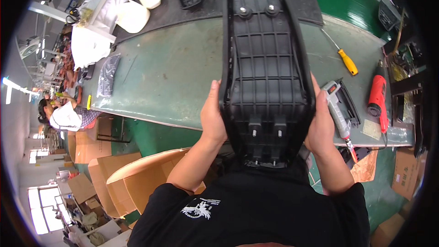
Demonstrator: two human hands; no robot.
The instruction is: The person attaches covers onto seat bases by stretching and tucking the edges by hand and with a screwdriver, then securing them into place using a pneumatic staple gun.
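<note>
One long, black, ribbed panel

Rm on bench L of blk panel; R obstr: screwdriver, stapler, heat gun.

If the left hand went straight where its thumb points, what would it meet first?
Across the green tabletop, probably the black mat; how high the left hand sits is unclear, so it might pass above.

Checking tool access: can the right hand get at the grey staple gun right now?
Likely yes, after letting go: the right hand holds the black ribbed panel, but the grey staple gun lies close by, with nothing visible between.
</note>
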